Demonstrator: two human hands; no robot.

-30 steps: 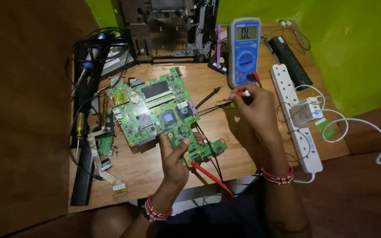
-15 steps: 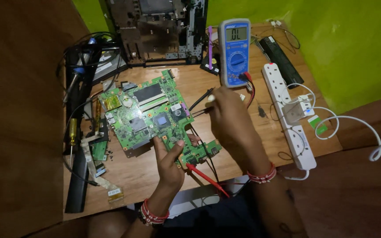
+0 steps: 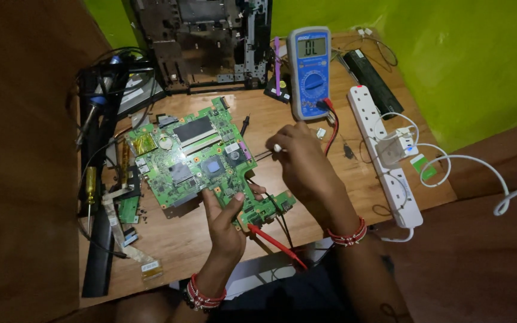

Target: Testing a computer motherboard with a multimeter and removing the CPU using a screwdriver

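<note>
Two bare hands in my view, left hand (image 3: 225,218) fingers spread flat on the green laptop circuit board (image 3: 201,164) lying mid-desk, red probe (image 3: 276,239) beside it, right hand (image 3: 303,158) pinched closed on a thin black probe (image 3: 261,154), blue-and-grey multimeter (image 3: 310,72) beyond.

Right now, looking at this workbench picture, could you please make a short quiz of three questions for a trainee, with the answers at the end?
1. True or false: the left hand rests on the near edge of the green circuit board.
2. Which lies nearest the left hand? A) red test probe B) white power strip C) yellow-handled screwdriver
3. Fill in: the blue multimeter lies on the wooden ______, beyond the right hand.

Key
1. True; its fingers lie on the board's lower edge.
2. A; the probe lies just beside that hand, pointing toward the board.
3. Table. The right hand pinches a thin probe with a pale tip, aimed at the board.
</note>
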